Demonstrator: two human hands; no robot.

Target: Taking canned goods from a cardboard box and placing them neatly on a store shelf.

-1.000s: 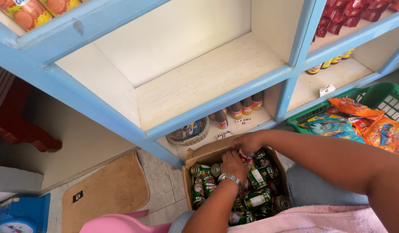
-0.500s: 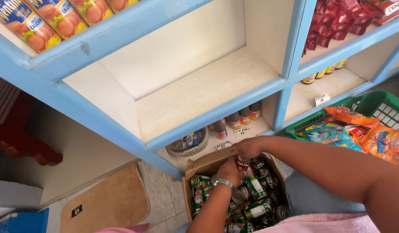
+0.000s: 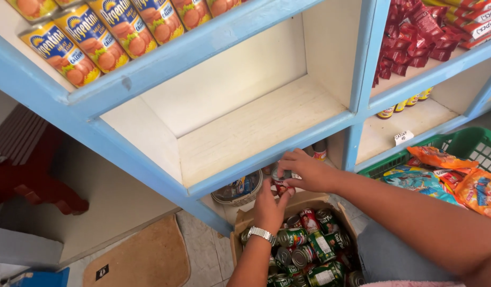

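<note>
Between both hands (image 3: 288,186), upright can (image 3: 281,180)

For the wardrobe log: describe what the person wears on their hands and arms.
The left hand is bare, with a silver metal link-band wristwatch on its wrist. The right hand is bare too, with no watch or ring visible. Both forearms are uncovered; no sleeves or gloves show.
</note>
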